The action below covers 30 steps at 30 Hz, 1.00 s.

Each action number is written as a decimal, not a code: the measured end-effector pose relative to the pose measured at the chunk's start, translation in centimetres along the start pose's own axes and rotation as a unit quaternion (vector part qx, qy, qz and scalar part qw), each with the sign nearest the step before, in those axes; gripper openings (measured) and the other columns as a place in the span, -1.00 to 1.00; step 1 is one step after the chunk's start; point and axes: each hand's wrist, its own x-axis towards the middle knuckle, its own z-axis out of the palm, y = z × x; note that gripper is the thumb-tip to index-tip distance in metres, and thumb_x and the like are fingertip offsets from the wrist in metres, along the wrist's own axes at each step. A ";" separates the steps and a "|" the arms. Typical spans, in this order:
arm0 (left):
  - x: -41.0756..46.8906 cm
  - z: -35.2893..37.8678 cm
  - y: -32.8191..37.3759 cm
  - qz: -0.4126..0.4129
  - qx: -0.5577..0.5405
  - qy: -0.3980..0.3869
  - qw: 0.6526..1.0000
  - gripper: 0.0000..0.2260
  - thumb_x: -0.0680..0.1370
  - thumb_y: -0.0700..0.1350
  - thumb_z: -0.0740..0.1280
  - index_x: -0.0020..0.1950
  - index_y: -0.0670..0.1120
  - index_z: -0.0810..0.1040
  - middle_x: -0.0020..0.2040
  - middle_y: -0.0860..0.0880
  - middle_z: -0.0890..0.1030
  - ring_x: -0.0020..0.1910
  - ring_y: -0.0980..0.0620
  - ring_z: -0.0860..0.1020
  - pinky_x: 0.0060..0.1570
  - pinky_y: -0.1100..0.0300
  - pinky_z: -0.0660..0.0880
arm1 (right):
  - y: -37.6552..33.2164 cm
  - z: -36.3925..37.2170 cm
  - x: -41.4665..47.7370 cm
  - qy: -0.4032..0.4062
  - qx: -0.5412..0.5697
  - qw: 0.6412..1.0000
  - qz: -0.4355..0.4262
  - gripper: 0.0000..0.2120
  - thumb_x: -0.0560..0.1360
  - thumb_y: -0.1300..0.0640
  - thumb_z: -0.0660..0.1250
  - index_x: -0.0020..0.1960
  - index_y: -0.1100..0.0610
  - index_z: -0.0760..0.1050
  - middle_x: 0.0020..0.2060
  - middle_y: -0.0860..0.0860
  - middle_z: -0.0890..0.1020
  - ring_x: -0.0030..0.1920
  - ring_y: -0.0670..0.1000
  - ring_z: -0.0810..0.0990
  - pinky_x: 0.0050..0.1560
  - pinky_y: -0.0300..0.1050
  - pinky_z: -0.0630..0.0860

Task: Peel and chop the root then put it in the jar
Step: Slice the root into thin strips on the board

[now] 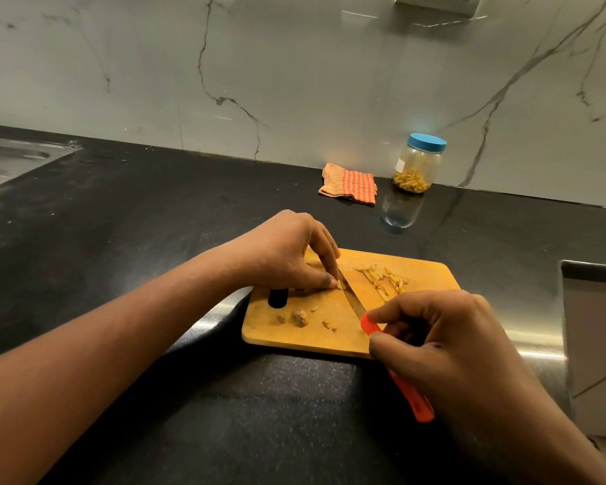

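A wooden cutting board [333, 339] lies on the black counter. My left hand [287, 255] pinches a small piece of root [340, 284] against the board, mostly hidden under my fingertips. My right hand [445, 339] grips the orange handle of a knife [355, 302], whose blade lies against the root piece. A pile of chopped yellow strips [385, 278] sits on the board's far right. A brown root chunk [300, 317] and small scraps lie near the board's front left. The clear jar [418, 164] with a blue lid stands by the wall, holding chopped pieces.
A folded orange checked cloth [350, 183] lies left of the jar. A steel sink [11, 159] is at the far left. A grey box edge [593, 309] rises at the right. The counter's front edge shows a steel strip [536, 344].
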 end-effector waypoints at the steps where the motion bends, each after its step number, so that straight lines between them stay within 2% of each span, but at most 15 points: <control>1: 0.0 0.0 0.0 0.001 0.001 0.000 1.000 -0.92 0.48 -0.07 0.47 -0.04 0.02 0.73 0.16 0.15 0.59 0.18 0.15 0.50 0.02 0.40 0.39 | 0.0 0.0 0.1 -0.005 -0.007 1.000 -0.002 -0.80 0.33 0.00 0.42 -0.08 0.01 0.67 -0.35 -0.07 0.64 -0.27 -0.13 0.61 -0.33 -0.34 0.50; 7: 0.0 -0.2 0.0 0.008 0.005 -0.011 1.000 -0.90 0.49 -0.06 0.46 -0.02 0.03 0.73 0.16 0.14 0.57 0.18 0.13 0.50 0.00 0.38 0.41 | -0.5 0.1 1.1 -0.018 -0.034 0.999 -0.020 -0.84 0.39 0.09 0.42 -0.03 0.00 0.64 -0.33 -0.07 0.59 -0.19 -0.12 0.55 -0.21 -0.25 0.54; 9: 0.0 -0.4 0.0 0.011 0.013 -0.014 1.000 -0.89 0.49 -0.04 0.46 -0.01 0.04 0.73 0.20 0.15 0.54 0.20 0.14 0.47 -0.03 0.39 0.39 | -0.7 0.2 1.2 -0.025 -0.042 0.999 -0.024 -0.84 0.40 0.09 0.43 -0.02 0.00 0.63 -0.33 -0.06 0.58 -0.17 -0.13 0.54 -0.19 -0.27 0.53; 13: -0.1 -0.6 -0.1 0.021 0.037 -0.025 0.999 -0.88 0.50 -0.02 0.45 0.01 0.07 0.72 0.29 0.17 0.46 0.25 0.17 0.39 -0.04 0.38 0.36 | -1.1 -0.8 0.7 -0.038 -0.046 0.998 -0.015 -0.83 0.31 0.03 0.45 -0.10 0.00 0.66 -0.38 -0.08 0.59 -0.26 -0.14 0.57 -0.29 -0.31 0.52; 16: -0.2 -0.8 -0.2 0.026 0.049 -0.042 0.998 -0.87 0.52 -0.01 0.43 0.04 0.10 0.71 0.32 0.18 0.43 0.26 0.18 0.36 -0.03 0.39 0.35 | -1.2 -1.6 0.1 -0.025 -0.054 0.998 -0.016 -0.81 0.25 -0.03 0.42 -0.17 -0.01 0.66 -0.41 -0.08 0.61 -0.26 -0.16 0.59 -0.29 -0.30 0.53; 19: -0.2 -1.0 -0.3 0.029 0.059 -0.055 0.996 -0.85 0.53 -0.02 0.41 0.07 0.10 0.70 0.35 0.18 0.41 0.28 0.19 0.34 -0.03 0.40 0.34 | -1.4 -1.5 0.1 -0.014 -0.054 0.998 -0.018 -0.81 0.26 -0.02 0.42 -0.16 0.01 0.67 -0.42 -0.09 0.62 -0.28 -0.18 0.60 -0.32 -0.40 0.50; 22: -0.3 -1.0 -0.3 0.033 0.069 -0.058 0.995 -0.84 0.53 -0.02 0.41 0.09 0.09 0.70 0.37 0.18 0.39 0.31 0.18 0.32 -0.05 0.42 0.32 | -1.5 -1.0 0.3 -0.011 -0.042 0.999 -0.012 -0.81 0.26 0.01 0.44 -0.15 0.03 0.68 -0.41 -0.09 0.63 -0.34 -0.15 0.61 -0.38 -0.35 0.51; 25: -0.3 -1.1 -0.3 0.035 0.072 -0.060 0.995 -0.84 0.53 -0.02 0.41 0.09 0.10 0.70 0.39 0.18 0.37 0.33 0.17 0.30 -0.04 0.42 0.33 | -1.4 -0.8 0.3 -0.011 -0.037 0.999 -0.014 -0.79 0.25 -0.02 0.42 -0.14 0.02 0.68 -0.39 -0.10 0.64 -0.33 -0.14 0.61 -0.35 -0.27 0.57; 30: -0.3 -1.1 -0.3 0.037 0.071 -0.063 0.995 -0.84 0.53 -0.03 0.41 0.08 0.10 0.70 0.41 0.19 0.35 0.35 0.17 0.30 0.02 0.40 0.36 | -1.2 -0.5 0.4 -0.019 -0.031 0.999 -0.009 -0.78 0.28 -0.01 0.43 -0.11 0.03 0.67 -0.38 -0.09 0.64 -0.30 -0.15 0.61 -0.33 -0.34 0.53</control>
